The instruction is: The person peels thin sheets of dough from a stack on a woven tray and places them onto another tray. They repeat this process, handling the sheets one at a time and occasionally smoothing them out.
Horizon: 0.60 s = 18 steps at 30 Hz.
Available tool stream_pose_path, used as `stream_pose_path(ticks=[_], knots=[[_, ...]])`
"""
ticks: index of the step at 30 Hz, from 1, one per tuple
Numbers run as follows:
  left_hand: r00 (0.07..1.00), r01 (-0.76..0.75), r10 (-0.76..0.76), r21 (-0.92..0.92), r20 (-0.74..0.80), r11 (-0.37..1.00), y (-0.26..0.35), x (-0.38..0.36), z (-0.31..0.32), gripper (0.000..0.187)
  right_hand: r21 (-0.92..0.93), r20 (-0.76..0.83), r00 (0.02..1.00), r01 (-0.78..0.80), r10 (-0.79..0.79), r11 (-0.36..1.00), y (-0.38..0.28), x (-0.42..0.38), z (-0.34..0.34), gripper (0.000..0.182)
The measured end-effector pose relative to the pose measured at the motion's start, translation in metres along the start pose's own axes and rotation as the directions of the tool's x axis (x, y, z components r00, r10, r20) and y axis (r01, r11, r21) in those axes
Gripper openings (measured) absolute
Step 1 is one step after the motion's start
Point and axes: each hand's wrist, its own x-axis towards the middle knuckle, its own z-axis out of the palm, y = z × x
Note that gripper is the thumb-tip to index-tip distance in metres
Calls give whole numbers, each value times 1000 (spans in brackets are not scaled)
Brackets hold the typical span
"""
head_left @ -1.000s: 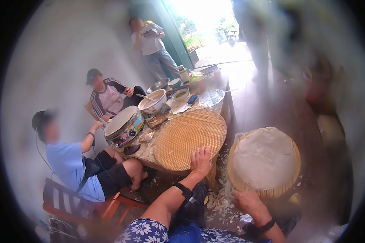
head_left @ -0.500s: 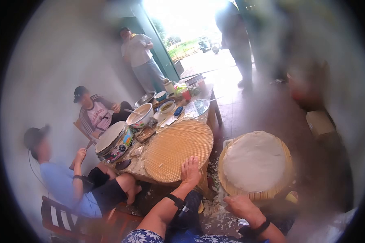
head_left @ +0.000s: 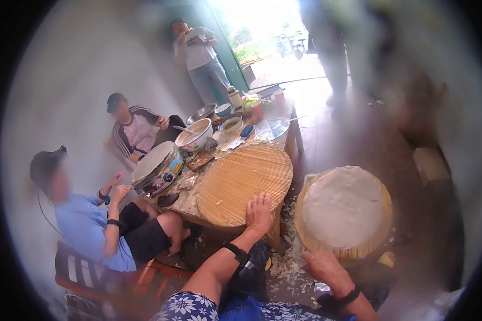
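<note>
My left hand (head_left: 260, 213) lies flat, fingers stretched out, on the near right edge of a round straw-coloured slatted mat (head_left: 246, 182). This mat rests on the table and overhangs its near side. Low on the right, my right hand (head_left: 329, 272) is curled at the near edge of a second round slatted mat (head_left: 384, 224); its fingertips are turned under, so anything in them is hidden. On that second mat lies a pale, thin, round sheet of flatbread (head_left: 344, 207), perhaps a stack.
A round griddle (head_left: 160, 170) with a pale sheet on top stands on the table, a person in blue (head_left: 91, 224) beside it. Behind are a batter bowl (head_left: 194, 135), a plate (head_left: 273, 129) and another seated person (head_left: 136, 128). Scraps (head_left: 286, 267) litter the floor.
The view has shifted slightly, moving the scene right and up. The hands of the person in blue have changed position near the griddle. My hands keep their places at the two mats.
</note>
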Motion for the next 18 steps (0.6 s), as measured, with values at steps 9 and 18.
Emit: stream_pose_path(ticks=[9,18], knots=[[1000,16,-17,16,25,1000,1,0,4,59,25,-2,1000,19,-19,1000,1,0,3,23],[999,36,-36,12,-16,999,4,-2,1,67,11,-18,1000,-3,3,1000,0,-2,5,14]])
